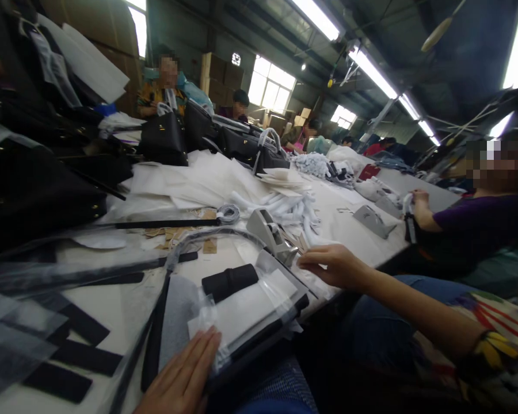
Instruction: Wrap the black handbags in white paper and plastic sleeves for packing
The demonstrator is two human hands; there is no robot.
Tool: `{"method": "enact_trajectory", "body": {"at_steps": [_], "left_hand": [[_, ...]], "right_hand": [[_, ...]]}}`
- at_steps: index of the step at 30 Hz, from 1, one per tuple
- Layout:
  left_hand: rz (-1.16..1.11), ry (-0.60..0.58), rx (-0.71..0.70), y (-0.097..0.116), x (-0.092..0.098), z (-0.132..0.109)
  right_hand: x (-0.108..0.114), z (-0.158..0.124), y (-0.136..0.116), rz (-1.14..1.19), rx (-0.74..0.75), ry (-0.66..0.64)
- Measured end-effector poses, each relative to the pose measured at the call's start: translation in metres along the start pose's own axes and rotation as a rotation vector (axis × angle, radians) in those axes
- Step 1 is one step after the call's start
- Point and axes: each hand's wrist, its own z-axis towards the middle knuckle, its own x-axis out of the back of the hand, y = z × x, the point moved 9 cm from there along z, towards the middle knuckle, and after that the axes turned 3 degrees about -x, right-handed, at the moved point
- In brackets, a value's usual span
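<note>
My left hand lies flat, fingers stretched out, on the near edge of a dark bag panel with a grey lining. On that panel sit a white paper packet in clear film and a rolled black piece. A clear-wrapped strap arches over the panel from its left side. My right hand is just right of a grey tape dispenser, at its cutting end. Its thumb and fingertips are pinched together; what they hold is too small to make out.
Black handbags and white paper sheets pile up at the back left. Black strips lie at the front left. White padded rolls sit behind the dispenser. A co-worker in a purple top works at the right.
</note>
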Motion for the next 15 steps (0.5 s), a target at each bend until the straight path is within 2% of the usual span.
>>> {"method": "enact_trajectory", "body": {"at_steps": [2, 3, 7, 10, 13, 15], "left_hand": [[-0.015, 0.005, 0.07, 0.0, 0.005, 0.001], [-0.027, -0.007, 0.104, 0.0, 0.006, 0.003], [-0.109, -0.076, 0.255, -0.003, 0.009, 0.007], [-0.157, -0.042, 0.305, -0.005, 0.013, 0.009], [-0.177, -0.054, 0.314, -0.004, 0.009, 0.006], [-0.19, -0.058, 0.316, -0.003, 0.007, 0.004]], "right_hand": [[-0.01, 0.01, -0.055, -0.084, 0.26, -0.098], [-0.017, 0.015, -0.078, -0.064, 0.345, -0.156], [-0.059, 0.044, -0.145, 0.068, 0.57, -0.415], [-0.096, 0.071, -0.169, 0.021, 0.668, -0.54], [-0.133, 0.097, -0.174, -0.167, 0.698, -0.628], [-0.151, 0.108, -0.175, -0.302, 0.723, -0.666]]}}
